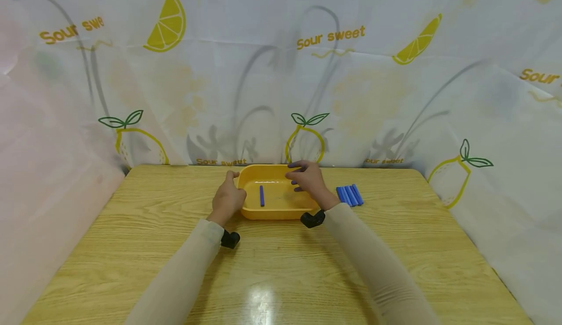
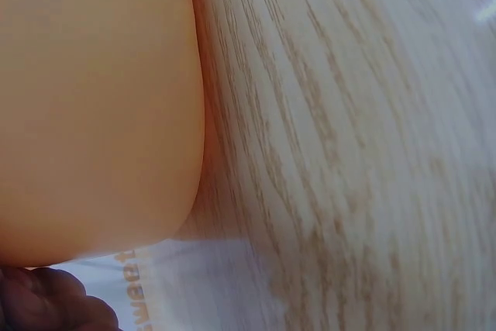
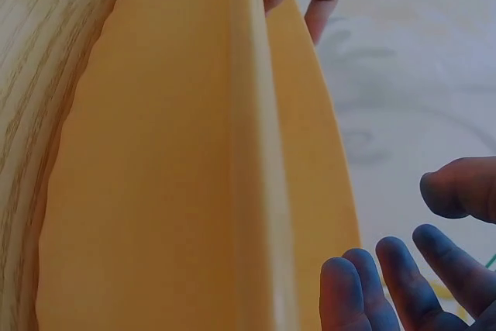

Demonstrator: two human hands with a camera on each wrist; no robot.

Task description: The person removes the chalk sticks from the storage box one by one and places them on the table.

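Note:
A yellow plastic tray sits at the back of the table, with one short blue stick lying in its left part. My left hand grips the tray's left end at the rim; some of its curled fingers show against the wall in the left wrist view. Over the tray's right end hovers my right hand, its fingers spread and holding nothing. In the right wrist view those fingers look bluish. Several more blue sticks lie side by side on the table, right of the tray.
The wooden table reaches back to a white cloth printed with lemons, which hangs behind and at both sides. Each wrist carries a black camera mount.

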